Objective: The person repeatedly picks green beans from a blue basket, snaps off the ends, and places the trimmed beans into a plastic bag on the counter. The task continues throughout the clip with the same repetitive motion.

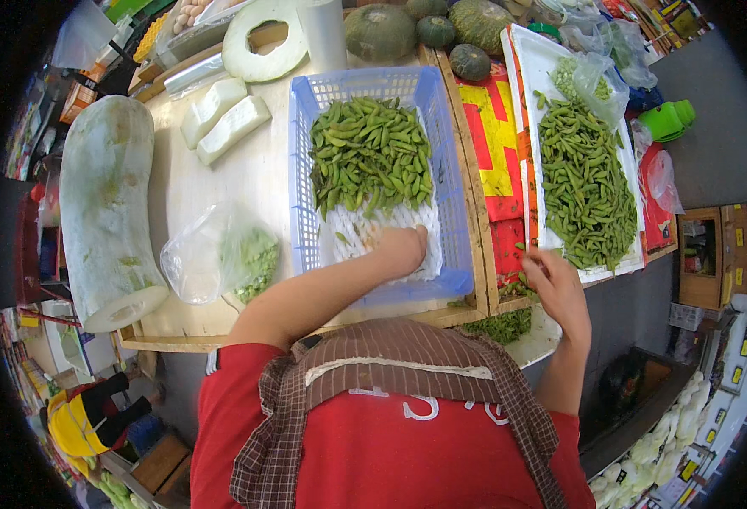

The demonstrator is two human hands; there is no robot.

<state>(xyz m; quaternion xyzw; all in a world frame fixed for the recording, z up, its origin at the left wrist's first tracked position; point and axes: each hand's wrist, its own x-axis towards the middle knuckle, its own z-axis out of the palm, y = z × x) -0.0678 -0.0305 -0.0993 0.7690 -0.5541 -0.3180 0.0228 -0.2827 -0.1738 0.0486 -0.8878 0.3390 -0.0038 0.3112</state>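
My left hand [404, 249] is in the near part of a blue plastic basket [458, 191], over its white netting liner [351, 226]. Its fingers are curled, and their grip is hidden. Green soybean pods [373, 153] fill the far part of the basket. To the right, my right hand [555, 286] is beside the near left corner of a white foam tray [574, 95] heaped with more pods [586, 184]. Its thumb and fingers are bent close together near small green scraps [521, 247]; whether they pinch anything is unclear.
A whole winter melon [109, 203], cut melon pieces [233, 127] and a plastic bag with green contents [246, 254] share the wooden table's left side. Pumpkins [380, 32] and a plastic roll [322, 35] stand behind the basket. Below my right hand, a tray [542, 334] holds green trimmings.
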